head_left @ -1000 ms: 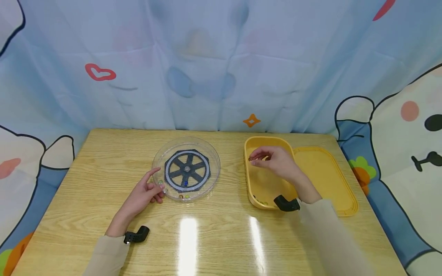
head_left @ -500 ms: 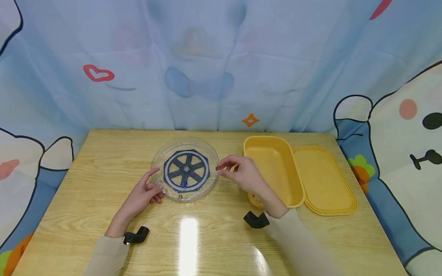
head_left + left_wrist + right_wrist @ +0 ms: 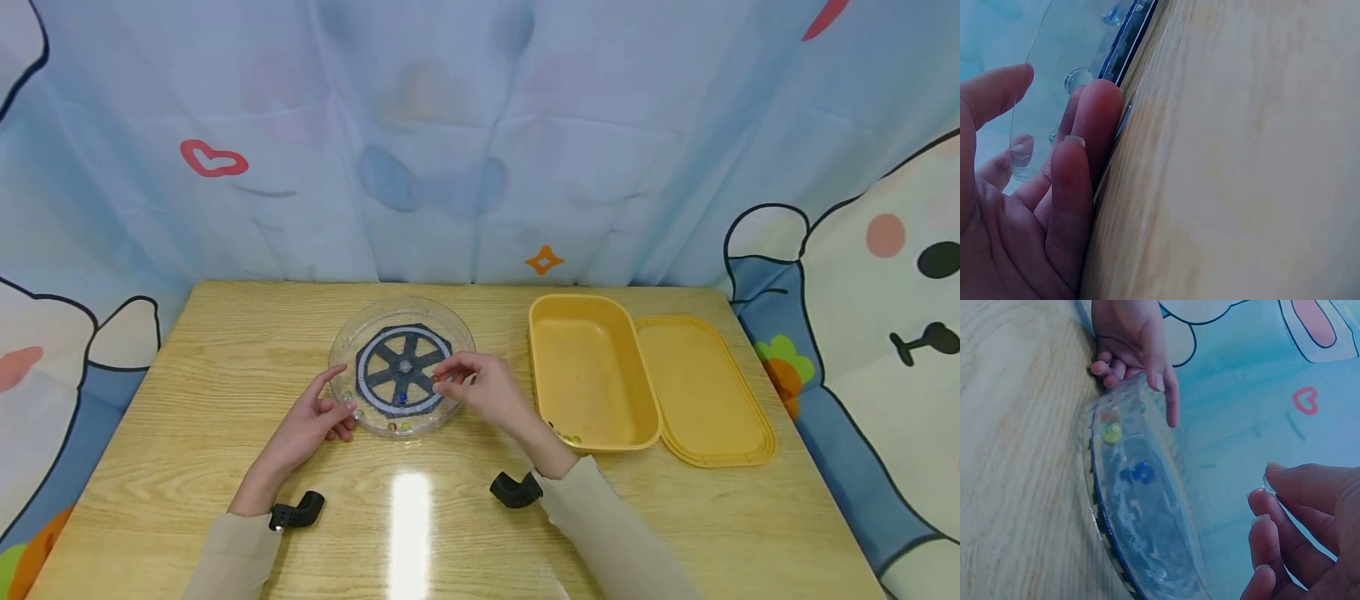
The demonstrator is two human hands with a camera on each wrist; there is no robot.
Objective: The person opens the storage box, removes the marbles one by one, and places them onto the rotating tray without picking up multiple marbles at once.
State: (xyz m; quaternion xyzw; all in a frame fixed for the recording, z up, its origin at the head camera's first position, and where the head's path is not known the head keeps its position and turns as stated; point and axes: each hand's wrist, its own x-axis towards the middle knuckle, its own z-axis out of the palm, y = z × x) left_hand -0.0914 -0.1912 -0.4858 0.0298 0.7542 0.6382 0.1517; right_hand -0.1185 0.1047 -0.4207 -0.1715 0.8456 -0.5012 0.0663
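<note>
At the near side, the table (image 3: 172, 425) is showing pale wood grain, and a white streak of glare (image 3: 408, 529) is shining on its glossy surface. 2 beige sleeves (image 3: 232, 550) are reaching in, with a black wrist piece (image 3: 297, 510) sitting at each cuff. The left hand (image 3: 309, 421) is holding the near-left wall of a clear dish (image 3: 453, 325): its index finger is extending along the rim, its thumb is lapping over it, and its other fingers are curling outside, close to the wood. The right hand (image 3: 487, 392) is pinching 1 small marble (image 3: 1267, 484) between thumb and fingertip, and in the head view that marble is hanging over the right part of the dish.

Inside the dish, 1 orange-brown marble (image 3: 392, 427) and 1 yellow-green marble (image 3: 405, 427) are lying side by side near the closest edge, while 1 blue marble (image 3: 402, 398) is resting farther in. A dark 6-spoked wheel shape (image 3: 406, 367) is showing at the dish's base.

To the right, a yellow box (image 3: 592, 358) is standing apart from the dish, a few small marbles (image 3: 572, 438) lying in its near-left corner. A yellow lid (image 3: 712, 396) is lying flat just beside it.

Beyond the table's far edge, a light-blue curtain (image 3: 442, 225) is hanging in soft folds, displaying a red heart outline (image 3: 238, 162), an orange star (image 3: 544, 260) and white cartoon animals (image 3: 907, 333).
</note>
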